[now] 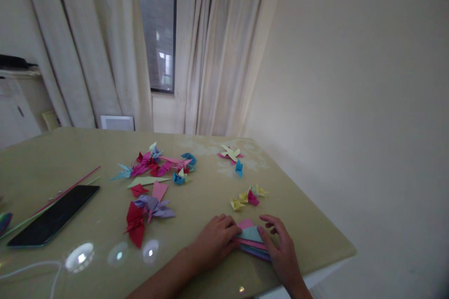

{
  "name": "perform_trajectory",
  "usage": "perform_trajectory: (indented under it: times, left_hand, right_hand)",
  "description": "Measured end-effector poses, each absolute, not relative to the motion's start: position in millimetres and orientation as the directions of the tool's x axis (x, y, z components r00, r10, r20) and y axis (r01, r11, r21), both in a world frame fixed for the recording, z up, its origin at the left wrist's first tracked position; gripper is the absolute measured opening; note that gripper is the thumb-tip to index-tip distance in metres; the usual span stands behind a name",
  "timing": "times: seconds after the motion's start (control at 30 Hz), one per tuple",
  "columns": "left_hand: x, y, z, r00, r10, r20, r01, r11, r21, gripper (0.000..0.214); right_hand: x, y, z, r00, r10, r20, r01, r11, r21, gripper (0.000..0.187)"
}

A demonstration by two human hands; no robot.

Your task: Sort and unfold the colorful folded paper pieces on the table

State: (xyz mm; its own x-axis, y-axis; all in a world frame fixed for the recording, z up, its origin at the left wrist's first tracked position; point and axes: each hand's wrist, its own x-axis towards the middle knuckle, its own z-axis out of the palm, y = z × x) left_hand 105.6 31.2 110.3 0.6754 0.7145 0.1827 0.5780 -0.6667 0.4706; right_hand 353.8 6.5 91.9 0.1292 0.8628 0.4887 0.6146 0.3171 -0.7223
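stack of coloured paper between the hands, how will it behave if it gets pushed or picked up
The stack of coloured paper is probably light, since its layers look thin. Those layers are fanned unevenly, so a sideways push would likely make them slide apart. Lying low on the table, it seems unlikely to roll or tip.

Two hands [220,238], one paper stack [250,234], one dark-screened device [56,215], one white cable [35,264] and over a dozen folded-paper pieces [135,224] are shown.
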Motion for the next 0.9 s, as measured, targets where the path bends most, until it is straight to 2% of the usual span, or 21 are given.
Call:
perform_trajectory:
  times: [0.3, 0.47, 0.73, 0.8, 0.9]
  left_hand:
    - [103.4, 31.0, 110.5, 0.663, 0.717, 0.216, 0.549, -0.662, 0.511, 0.034]
    - [103.5, 30.6, 110.8, 0.635, 0.747, 0.198, 0.587, -0.633, 0.504, 0.036]
    - [107.5, 34.2, 107.5, 0.629, 0.766, 0.138, 0.648, -0.613, 0.452, 0.026]
    - [107.9, 34.3, 107.5, 0.63, 0.767, 0.126, 0.643, -0.605, 0.469, 0.026]
    - [107.0, 33.8, 106.7, 0.614, 0.779, 0.129, 0.603, -0.568, 0.559, 0.029]
  right_hand:
    - [352.6, 6.5, 91.8, 0.141, 0.851, 0.506, 0.617, 0.324, -0.717, 0.038]
    - [352.4, 6.2, 92.7, 0.127, 0.851, 0.51, 0.627, 0.329, -0.706, 0.039]
    - [353.0, 5.5, 92.8, 0.133, 0.85, 0.509, 0.619, 0.33, -0.713, 0.038]
    - [353.0, 5.3, 92.5, 0.134, 0.85, 0.509, 0.62, 0.328, -0.712, 0.038]
    - [353.2, 6.1, 90.5, 0.137, 0.855, 0.501, 0.624, 0.319, -0.714, 0.039]
